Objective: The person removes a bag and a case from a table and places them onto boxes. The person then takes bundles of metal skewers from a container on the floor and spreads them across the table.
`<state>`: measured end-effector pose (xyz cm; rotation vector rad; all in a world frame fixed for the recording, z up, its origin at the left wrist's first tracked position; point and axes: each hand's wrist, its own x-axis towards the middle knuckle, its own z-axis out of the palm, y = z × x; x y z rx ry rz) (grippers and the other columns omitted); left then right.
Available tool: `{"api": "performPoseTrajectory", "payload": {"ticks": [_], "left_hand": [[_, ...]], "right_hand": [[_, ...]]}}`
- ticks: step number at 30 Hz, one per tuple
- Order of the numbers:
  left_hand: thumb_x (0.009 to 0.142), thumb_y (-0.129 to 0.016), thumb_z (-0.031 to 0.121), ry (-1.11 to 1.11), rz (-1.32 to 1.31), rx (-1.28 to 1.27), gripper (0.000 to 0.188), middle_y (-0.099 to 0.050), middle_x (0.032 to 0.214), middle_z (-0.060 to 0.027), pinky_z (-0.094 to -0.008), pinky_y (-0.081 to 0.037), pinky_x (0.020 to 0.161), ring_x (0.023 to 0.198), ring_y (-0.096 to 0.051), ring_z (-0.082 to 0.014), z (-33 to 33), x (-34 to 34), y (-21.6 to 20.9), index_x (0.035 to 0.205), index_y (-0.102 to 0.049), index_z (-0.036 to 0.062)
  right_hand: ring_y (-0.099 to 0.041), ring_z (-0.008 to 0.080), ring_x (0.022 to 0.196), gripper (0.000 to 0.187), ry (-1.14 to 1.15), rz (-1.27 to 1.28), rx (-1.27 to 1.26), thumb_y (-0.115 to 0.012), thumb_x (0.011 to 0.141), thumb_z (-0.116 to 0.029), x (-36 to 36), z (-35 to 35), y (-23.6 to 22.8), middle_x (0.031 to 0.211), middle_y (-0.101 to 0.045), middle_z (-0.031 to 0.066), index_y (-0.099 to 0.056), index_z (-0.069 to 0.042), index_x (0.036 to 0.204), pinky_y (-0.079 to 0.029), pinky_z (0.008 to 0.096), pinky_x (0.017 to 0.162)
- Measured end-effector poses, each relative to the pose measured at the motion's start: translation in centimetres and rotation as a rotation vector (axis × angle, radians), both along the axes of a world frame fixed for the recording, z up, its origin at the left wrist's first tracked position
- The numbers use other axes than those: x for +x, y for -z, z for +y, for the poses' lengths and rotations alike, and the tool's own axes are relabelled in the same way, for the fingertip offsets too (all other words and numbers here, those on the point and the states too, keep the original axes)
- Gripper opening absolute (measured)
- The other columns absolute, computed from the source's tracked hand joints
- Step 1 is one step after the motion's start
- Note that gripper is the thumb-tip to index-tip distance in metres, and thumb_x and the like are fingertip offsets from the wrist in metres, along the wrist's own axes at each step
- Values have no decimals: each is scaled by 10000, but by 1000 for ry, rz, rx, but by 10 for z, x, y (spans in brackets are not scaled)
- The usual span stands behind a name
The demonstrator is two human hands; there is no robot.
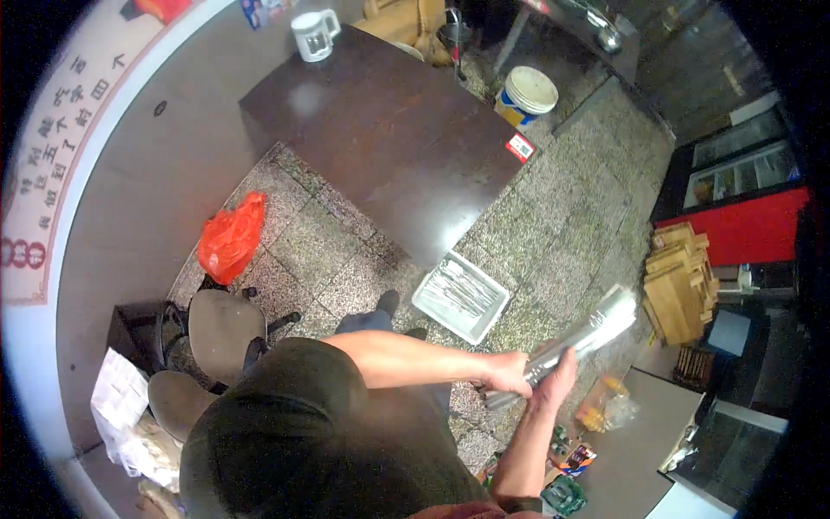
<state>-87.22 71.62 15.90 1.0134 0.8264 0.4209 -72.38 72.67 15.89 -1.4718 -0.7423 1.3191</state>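
Observation:
Both my hands grip a long bundle of thin silvery pieces in shiny clear wrapping (596, 324), tilted up toward the right. My left hand (508, 374) is closed around its lower part. Close beside it, my right hand (555, 382) is wrapped around the bundle from the right side. The exact kind of the wrapped pieces cannot be made out. To the left of the bundle, by the near corner of the table, a white rectangular tray (491, 331) holds many similar thin silvery pieces lying side by side.
A dark brown table (380, 130) spreads ahead, with a white mug (316, 36) at its far left. A red plastic bag (232, 238) and a chair (226, 333) are at left. White bucket (529, 91) stands beyond; wooden stools (679, 285) are stacked at right near a counter (653, 432).

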Motion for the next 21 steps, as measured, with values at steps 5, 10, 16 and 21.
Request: {"api": "performPoseTrajectory", "payload": {"ticks": [5, 10, 16, 21], "left_hand": [[714, -724, 156, -190, 143, -16, 477, -635, 917, -174, -333, -500, 762, 834, -621, -227, -24, -76, -9, 1087, -543, -80], [753, -693, 92, -461, 64, 53, 472, -627, 1041, -159, -322, -451, 869, 972, -581, -199, -47, -154, 4, 1167, -534, -68], [795, -656, 94, -568, -43, 51, 450, -625, 1075, -155, -328, -446, 883, 974, -583, -196, -64, -307, 1, 1199, -519, -50], [829, -644, 124, -627, -55, 150, 367, -646, 992, -132, -327, -467, 827, 900, -595, -179, -76, -463, 18, 1150, -560, -33]], "right_hand": [[-617, 246, 843, 407, -156, 134, -32, -521, 942, -296, -85, 4, 7, 984, -620, 157, -495, 39, 1171, -500, 369, 755], [-549, 232, 1043, 444, -229, 279, -128, -512, 950, -276, -184, 7, -4, 1184, -546, 139, -439, 15, 1277, -450, 369, 887], [-584, 235, 977, 393, -334, 206, -112, -508, 948, -237, -339, 8, 2, 1130, -573, 136, -458, 22, 1240, -488, 365, 830], [-621, 216, 857, 340, -253, 152, -90, -523, 939, -223, -503, -8, -2, 1022, -615, 100, -501, 27, 1167, -523, 343, 742]]}}
